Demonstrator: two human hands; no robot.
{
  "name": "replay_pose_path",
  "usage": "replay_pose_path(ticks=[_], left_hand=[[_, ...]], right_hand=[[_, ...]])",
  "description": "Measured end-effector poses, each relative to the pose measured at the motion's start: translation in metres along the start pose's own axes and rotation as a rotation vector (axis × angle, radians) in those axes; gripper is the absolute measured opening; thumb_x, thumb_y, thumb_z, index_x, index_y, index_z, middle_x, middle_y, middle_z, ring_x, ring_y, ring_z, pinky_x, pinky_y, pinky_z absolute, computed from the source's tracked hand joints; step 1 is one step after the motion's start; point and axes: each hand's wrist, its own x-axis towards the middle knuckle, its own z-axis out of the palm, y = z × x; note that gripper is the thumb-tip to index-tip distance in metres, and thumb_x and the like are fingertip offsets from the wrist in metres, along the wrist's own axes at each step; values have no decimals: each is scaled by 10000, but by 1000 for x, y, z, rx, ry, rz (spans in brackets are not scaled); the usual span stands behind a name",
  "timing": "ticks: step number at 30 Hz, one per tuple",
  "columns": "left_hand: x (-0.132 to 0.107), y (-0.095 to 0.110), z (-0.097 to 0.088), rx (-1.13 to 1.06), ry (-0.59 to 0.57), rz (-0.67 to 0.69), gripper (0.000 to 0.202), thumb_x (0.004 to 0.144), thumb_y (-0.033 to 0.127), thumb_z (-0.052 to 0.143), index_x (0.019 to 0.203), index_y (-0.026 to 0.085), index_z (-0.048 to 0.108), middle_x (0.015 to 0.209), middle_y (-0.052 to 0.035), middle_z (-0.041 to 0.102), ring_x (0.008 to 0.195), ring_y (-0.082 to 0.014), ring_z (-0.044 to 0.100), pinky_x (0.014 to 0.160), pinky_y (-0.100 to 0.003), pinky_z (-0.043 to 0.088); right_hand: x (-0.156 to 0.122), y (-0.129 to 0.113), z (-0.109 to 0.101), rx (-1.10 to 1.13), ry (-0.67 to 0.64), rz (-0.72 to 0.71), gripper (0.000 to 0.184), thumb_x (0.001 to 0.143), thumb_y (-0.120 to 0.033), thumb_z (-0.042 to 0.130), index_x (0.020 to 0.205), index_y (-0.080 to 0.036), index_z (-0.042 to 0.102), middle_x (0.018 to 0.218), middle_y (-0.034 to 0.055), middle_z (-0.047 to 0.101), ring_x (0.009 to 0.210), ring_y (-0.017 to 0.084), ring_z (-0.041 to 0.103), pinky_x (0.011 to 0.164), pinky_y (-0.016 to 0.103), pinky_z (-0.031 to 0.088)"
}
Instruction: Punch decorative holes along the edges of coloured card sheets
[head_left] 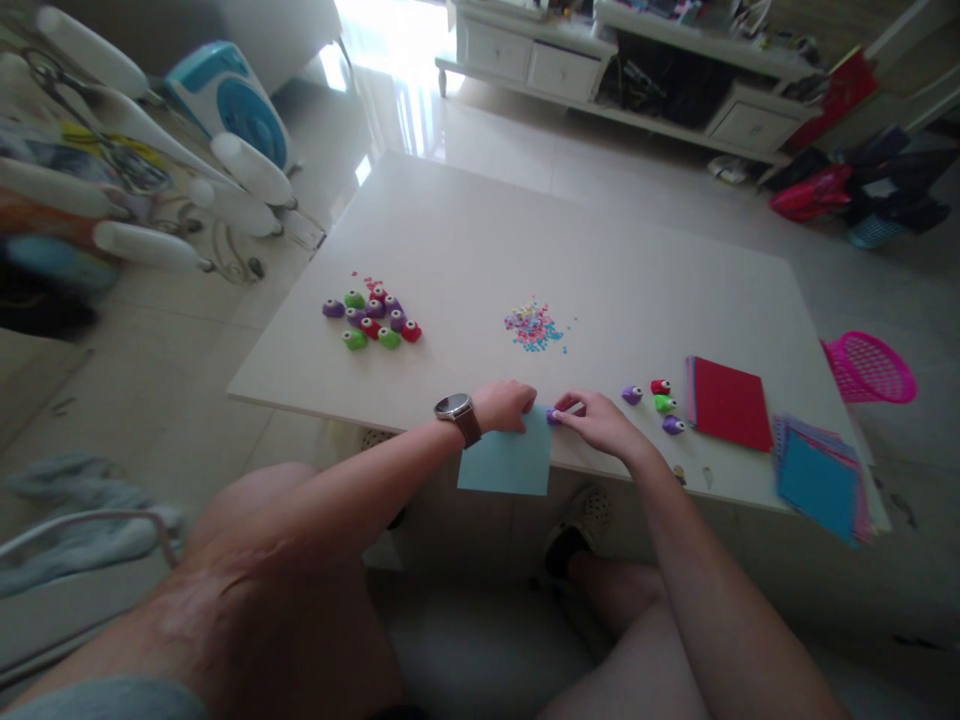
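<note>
While light-blue paper [504,465] is held by the half-curled left hand [506,406] | a purple punch [552,416] is pinched by the right hand [601,424] at the paper's edge

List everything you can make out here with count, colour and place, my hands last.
Table: one, white, centre
Paper: one, light blue, table's near edge
Held punch: one, purple, paper's upper right corner
Left punches: about eleven, purple, green, red, table's left
Right punches: four, purple, red, green, table's right
Confetti: uncounted, multicoloured, mid-table
Red-topped stack: one, red, table's right
Blue-topped stack: one, blue, near right corner
Basket: one, pink, beyond table's right edge
Cabinet: one, white, far side
Appliance: one, blue and white, upper left
Shoe: one clearly visible, pale, below table
Watch: one, brown strap, left wrist
Left hand: one, on paper
Right hand: one, gripping held punch
</note>
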Motion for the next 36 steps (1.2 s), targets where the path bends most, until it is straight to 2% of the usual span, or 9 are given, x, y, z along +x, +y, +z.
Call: replay_pose_path(ticks=[5,16,20,24,26,29,36], left_hand=[[0,1,0,2,-4,-3,305,727,312,767,1011,224,702,1022,-70,734,944,-244,683,747,-306,506],[0,1,0,23,-6,3,312,720,322,752,1012,224,703,1021,-73,747,925,-247,694,696,-298,486],[0,6,-3,34,-9,-7,334,795,456,704,1016,206,718,1024,-102,757,937,-273,706,715,-317,493],[0,16,-9,23,-28,-87,580,955,659,426,1002,175,742,1029,-154,761,960,-288,718,766,-336,508],[0,20,-11,35,-29,-119,661,977,688,341,1018,168,747,1047,-169,759,986,-293,719,784,-338,511],[-1,26,-12,63,-26,-160,693,969,715,341,1057,159,746,1077,-186,753,1015,-308,717,788,-341,518],[-1,38,-7,115,-14,-220,694,987,682,350,1115,120,736,1112,-214,746,1018,-339,724,766,-360,539]], right_hand=[[1,2,1,9,-3,10,99,881,-253,682,914,-166,716,931,69,745,872,186,675,793,274,497],[3,-1,5,71,-11,1,107,859,-256,680,900,-164,715,886,63,739,822,174,671,746,261,496],[10,6,7,90,25,44,166,776,-293,753,843,-160,680,830,51,717,778,175,656,700,260,484],[17,6,7,-18,56,144,229,708,-315,802,739,-165,632,718,24,677,680,156,599,611,249,417],[19,1,7,-70,35,206,201,709,-293,792,709,-165,637,662,16,653,645,149,573,583,248,386],[23,-7,5,-126,22,269,174,691,-258,796,689,-162,651,624,12,631,626,145,556,575,247,378],[32,-9,6,-189,-1,299,173,647,-228,820,676,-156,666,614,26,639,597,138,555,539,243,358]])
